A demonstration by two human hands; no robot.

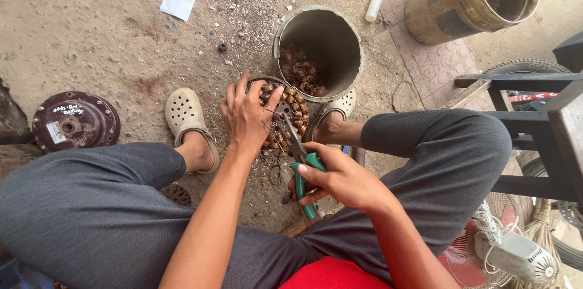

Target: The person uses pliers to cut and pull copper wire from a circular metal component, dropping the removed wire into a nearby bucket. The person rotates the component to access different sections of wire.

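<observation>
Both of my hands work at the wound motor stator (284, 118), the ring of copper coils standing on edge on the ground between my feet. Nearest me, my right hand (340, 178) is clamped shut around the green handles of the cutting pliers (302, 164), whose nose points up into the lower part of the stator. My left hand (246, 114) is spread over the stator's left side, fingers curled across its top rim and gripping it. Left of the stator is my foot in a beige clog (184, 116); farther left lies a dark red round motor cover (75, 121). Just behind the stator stands a grey bucket (319, 28) with a tangle of copper wire in its bottom. Beyond that, up and right of the stator, a rusty yellow bucket (461, 3) leans on the pavers, with a white tube (376, 1) lying nearby.
</observation>
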